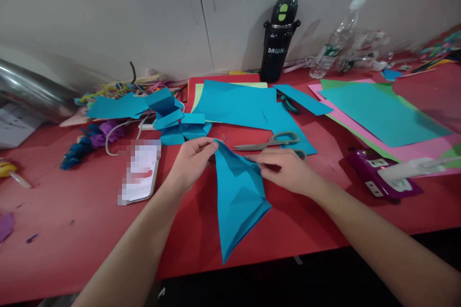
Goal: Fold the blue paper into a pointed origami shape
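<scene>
Fingers of the left hand (pixel 190 160) pinch the top corner of the folded blue paper (pixel 237 196), closed on it; the right hand (pixel 286 170) presses its right edge with fingers nearly flat. Paper lies on the red table (pixel 72 230), just below the scissors (pixel 270 142), its pointed end toward the near edge
</scene>
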A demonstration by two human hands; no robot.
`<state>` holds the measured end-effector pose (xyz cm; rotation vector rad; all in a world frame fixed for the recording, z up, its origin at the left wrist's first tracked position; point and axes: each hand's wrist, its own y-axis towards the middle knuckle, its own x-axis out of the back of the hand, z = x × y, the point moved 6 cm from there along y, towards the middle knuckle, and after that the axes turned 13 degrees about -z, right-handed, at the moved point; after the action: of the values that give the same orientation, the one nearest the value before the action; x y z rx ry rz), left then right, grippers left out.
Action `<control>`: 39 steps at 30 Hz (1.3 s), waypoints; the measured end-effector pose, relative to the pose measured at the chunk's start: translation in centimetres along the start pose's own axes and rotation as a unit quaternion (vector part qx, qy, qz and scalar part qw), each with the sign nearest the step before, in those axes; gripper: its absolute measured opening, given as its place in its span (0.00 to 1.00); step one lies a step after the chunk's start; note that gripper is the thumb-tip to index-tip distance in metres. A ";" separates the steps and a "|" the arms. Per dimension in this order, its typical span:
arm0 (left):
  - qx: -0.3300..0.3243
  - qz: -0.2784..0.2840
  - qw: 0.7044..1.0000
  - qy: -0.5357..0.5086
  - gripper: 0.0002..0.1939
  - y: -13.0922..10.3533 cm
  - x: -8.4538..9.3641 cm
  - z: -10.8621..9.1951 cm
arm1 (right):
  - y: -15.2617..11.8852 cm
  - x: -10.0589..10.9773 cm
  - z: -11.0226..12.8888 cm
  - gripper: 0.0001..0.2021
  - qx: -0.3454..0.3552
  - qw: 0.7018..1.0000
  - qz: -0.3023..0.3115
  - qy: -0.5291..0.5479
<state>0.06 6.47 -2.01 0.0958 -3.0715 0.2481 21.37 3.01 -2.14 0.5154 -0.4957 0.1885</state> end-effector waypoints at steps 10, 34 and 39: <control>-0.003 -0.029 0.999 -0.038 0.06 0.0 0.2 -0.6 | -0.3 -0.3 0.0 0.19 0.005 1.000 -0.018 0.020; -0.096 -0.045 0.993 0.047 0.15 -0.8 -0.2 -1.7 | 0.3 -0.6 -1.5 0.15 -0.228 0.953 -0.025 0.199; -0.102 -0.024 0.993 0.050 0.17 -1.0 -0.4 -1.9 | 0.2 -0.8 -1.5 0.15 -0.245 0.940 -0.017 0.236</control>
<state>0.60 5.86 0.00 0.1424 -2.9692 -0.0635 21.24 3.96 -3.61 -0.0189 -0.0527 0.1415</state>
